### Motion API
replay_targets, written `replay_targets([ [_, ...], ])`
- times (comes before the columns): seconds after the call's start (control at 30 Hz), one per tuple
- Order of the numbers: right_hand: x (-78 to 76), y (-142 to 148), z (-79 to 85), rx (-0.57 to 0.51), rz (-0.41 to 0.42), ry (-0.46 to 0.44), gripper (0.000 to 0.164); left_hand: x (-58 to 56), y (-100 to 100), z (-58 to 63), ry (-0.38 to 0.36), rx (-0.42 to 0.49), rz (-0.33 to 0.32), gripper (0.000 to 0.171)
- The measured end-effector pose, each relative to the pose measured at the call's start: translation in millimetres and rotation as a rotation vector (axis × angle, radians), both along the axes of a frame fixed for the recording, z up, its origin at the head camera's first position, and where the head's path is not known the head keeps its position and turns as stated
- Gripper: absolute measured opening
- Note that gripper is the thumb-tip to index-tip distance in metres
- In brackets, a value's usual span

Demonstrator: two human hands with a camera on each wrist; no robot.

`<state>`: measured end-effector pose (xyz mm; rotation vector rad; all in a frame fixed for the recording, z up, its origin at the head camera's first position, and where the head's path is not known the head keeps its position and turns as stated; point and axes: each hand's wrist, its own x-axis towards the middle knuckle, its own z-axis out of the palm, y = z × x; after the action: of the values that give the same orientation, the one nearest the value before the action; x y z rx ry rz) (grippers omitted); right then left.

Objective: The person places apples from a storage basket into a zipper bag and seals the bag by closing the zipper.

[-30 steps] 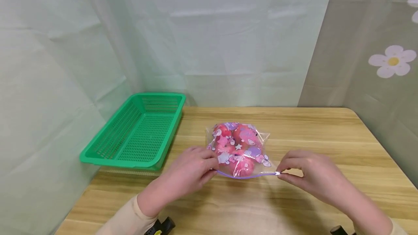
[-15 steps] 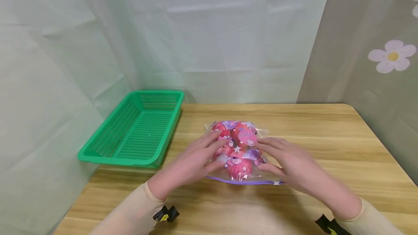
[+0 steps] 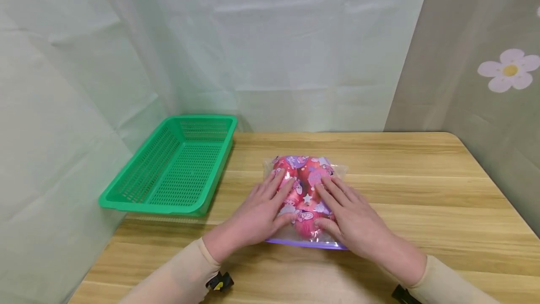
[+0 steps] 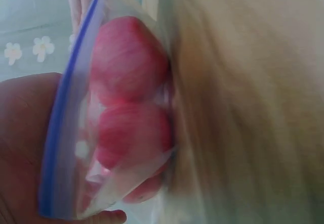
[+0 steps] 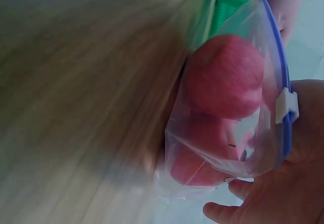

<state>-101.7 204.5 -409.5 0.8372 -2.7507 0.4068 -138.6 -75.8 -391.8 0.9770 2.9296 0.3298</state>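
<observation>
A clear zip bag (image 3: 307,199) with pink and purple prints lies on the table, several red apples (image 5: 225,76) inside it. Along its near edge runs a purple zip strip (image 3: 304,244), and a white slider (image 5: 287,105) sits on that strip in the right wrist view. My left hand (image 3: 262,212) rests on the bag's left side, fingers spread and fairly straight. On the right side lies my right hand (image 3: 352,217), its fingers likewise extended over the bag. Parts of the bag are hidden under both hands.
A green plastic basket (image 3: 190,172) with slotted walls stands to the left of the bag. The wooden table (image 3: 422,191) reaches back to a pale curtain (image 3: 287,60), and a patterned cloth with flowers hangs at the right.
Earlier both hands pinched the ends of the zip strip, the right at the slider. They let go, moved over the bag and now lie on top of it.
</observation>
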Motion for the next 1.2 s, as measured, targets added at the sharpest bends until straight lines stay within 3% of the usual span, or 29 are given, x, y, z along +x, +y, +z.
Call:
replay_targets([
  [0.63, 8.3, 0.7, -9.7, -0.018, -0.003, -0.026, 0.091, 7.5, 4.3, -11.8, -0.004, -0.026, 0.007, 0.083],
  [1.2, -0.7, 13.4, -8.0, -0.035, 0.038, -0.062, 0.088, 4.8, 13.8, -15.9, -0.018, -0.001, 0.001, 0.083],
])
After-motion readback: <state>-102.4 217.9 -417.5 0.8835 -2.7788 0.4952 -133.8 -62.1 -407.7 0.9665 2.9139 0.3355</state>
